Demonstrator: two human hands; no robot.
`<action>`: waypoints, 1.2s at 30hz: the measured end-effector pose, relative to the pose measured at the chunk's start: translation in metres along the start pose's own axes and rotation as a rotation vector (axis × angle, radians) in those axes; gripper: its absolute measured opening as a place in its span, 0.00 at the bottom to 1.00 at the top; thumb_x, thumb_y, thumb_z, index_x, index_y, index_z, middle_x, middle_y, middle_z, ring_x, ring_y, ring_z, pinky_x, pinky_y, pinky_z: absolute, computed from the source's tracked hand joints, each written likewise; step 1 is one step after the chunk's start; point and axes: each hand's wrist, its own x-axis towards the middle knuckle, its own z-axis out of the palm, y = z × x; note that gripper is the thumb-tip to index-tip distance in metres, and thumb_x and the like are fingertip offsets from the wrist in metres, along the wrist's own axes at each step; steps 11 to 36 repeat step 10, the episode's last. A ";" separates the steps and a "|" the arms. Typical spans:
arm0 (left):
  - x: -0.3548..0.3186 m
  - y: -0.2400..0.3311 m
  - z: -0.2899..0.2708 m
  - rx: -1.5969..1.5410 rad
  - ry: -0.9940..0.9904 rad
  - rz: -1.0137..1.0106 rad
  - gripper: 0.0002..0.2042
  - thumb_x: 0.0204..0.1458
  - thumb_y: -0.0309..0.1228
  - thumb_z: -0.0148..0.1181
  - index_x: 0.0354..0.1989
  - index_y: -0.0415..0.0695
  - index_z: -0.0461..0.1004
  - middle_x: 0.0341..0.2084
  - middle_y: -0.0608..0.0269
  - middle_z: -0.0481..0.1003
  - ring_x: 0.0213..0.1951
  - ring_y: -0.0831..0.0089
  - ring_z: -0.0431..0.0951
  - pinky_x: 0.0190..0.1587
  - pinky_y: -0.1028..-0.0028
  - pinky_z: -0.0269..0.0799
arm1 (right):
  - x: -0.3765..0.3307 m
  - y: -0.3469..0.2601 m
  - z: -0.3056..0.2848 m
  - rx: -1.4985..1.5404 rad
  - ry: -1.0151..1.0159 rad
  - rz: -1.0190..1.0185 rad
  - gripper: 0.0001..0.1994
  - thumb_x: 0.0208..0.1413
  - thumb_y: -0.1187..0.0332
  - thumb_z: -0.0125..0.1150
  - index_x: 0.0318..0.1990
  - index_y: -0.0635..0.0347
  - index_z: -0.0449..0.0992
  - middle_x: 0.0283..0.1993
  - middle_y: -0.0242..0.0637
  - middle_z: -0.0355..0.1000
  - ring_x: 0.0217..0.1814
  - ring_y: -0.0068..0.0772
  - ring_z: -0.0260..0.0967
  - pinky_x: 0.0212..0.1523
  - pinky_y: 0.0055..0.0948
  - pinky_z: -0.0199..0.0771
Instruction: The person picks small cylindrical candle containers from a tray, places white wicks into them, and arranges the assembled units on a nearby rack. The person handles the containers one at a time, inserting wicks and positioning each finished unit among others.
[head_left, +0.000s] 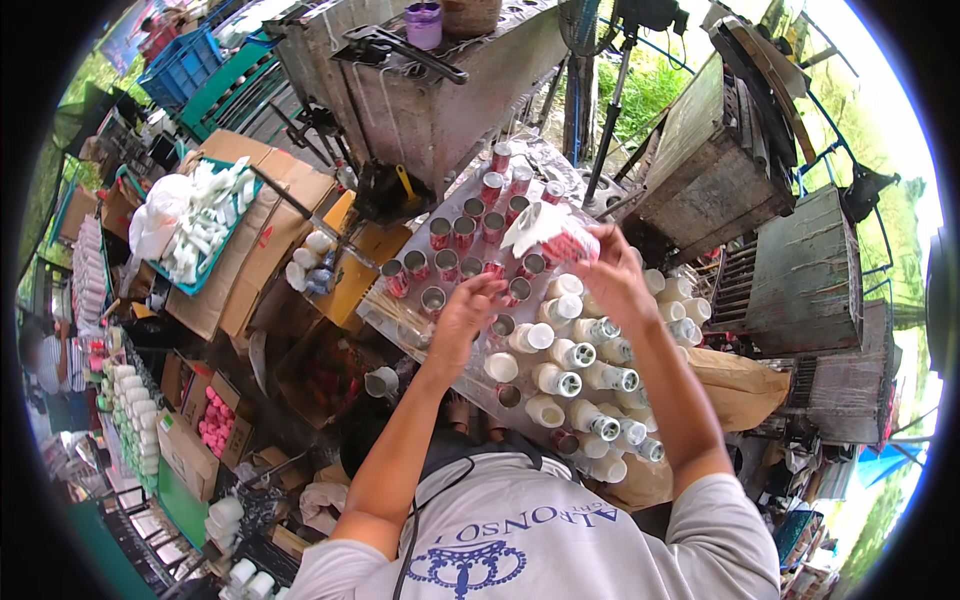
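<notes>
My right hand (617,272) grips a red-and-white printed packet (570,246) with a ragged white flap at its left end. Lower and to the left is my left hand (470,308), its fingers apart and slightly bent, with nothing visible in them. It hovers over several open red cylindrical containers (440,234) standing upright on the pale table (412,250); contact with them cannot be made out. Below my right hand, many white cylinders (553,380) stand or lean close together, some with shiny round ends toward me.
Thin pale sticks (400,318) lie along the table's left edge. Farther left, a teal tray (200,270) of white pieces rests on cardboard (262,240). A large metal vat (430,110) stands beyond the table. Metal boxes (700,160) are at the right, and a cardboard box (190,455) at lower left.
</notes>
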 end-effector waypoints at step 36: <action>-0.057 0.016 0.040 0.054 -0.129 0.362 0.38 0.62 0.26 0.65 0.79 0.44 0.52 0.78 0.51 0.56 0.78 0.62 0.56 0.79 0.57 0.50 | -0.116 0.075 0.097 -0.492 -0.084 -0.078 0.34 0.58 0.71 0.76 0.69 0.55 0.63 0.68 0.42 0.71 0.70 0.37 0.69 0.73 0.41 0.65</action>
